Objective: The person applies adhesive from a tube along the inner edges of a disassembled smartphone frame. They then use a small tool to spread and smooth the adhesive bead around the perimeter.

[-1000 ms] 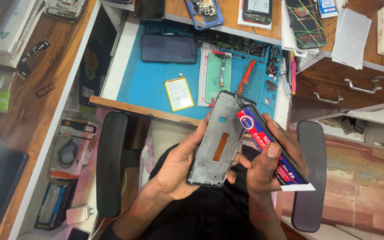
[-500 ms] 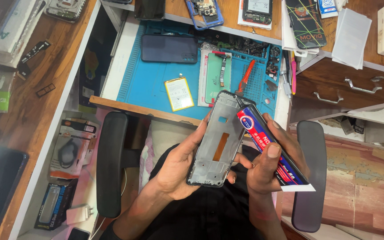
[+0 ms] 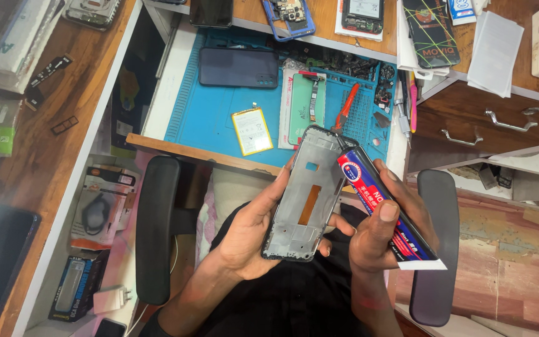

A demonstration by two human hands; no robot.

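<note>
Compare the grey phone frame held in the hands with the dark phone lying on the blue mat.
The grey phone frame is stripped, its inner plate and cutouts exposed; the dark phone shows one smooth closed face. The frame is held tilted in the left hand; the phone lies flat on the blue mat. Both are slim rectangles of similar size.

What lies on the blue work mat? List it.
On the blue work mat lie a dark phone, a battery, a green part and a red-handled tool. The phone frame covers its front edge.

One phone frame [image 3: 307,193], one glue tube [image 3: 385,209], one battery [image 3: 252,130], two armrests [image 3: 157,228], two drawer handles [image 3: 506,120]
</note>
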